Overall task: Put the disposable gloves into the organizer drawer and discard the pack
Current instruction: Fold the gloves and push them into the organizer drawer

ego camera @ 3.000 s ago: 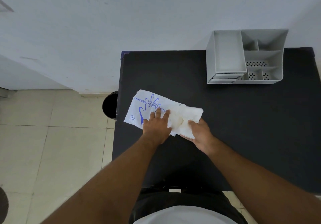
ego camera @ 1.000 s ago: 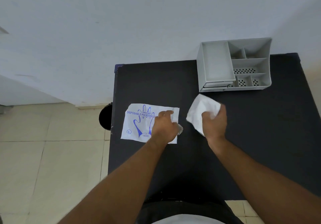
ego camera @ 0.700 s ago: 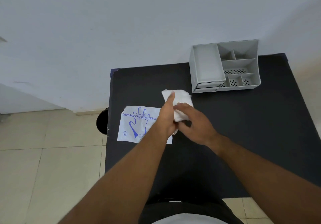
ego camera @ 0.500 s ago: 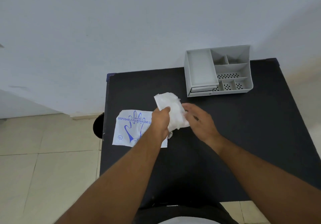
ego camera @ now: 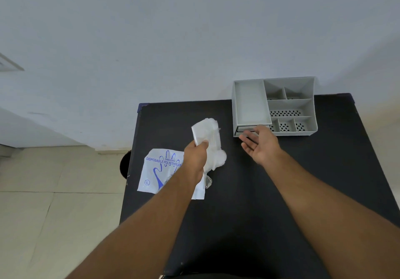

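Beside organizer (ego camera: 275,107): right hand (ego camera: 260,145) open; left hand (ego camera: 195,156) gripping gloves (ego camera: 208,137).

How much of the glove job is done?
Partly done. The white bundle of thin plastic gloves is out of its flat blue-printed pack and gripped in the left hand. The open right hand is at the shut drawer of the grey plastic organizer. Left: open it, put gloves in, discard the pack.
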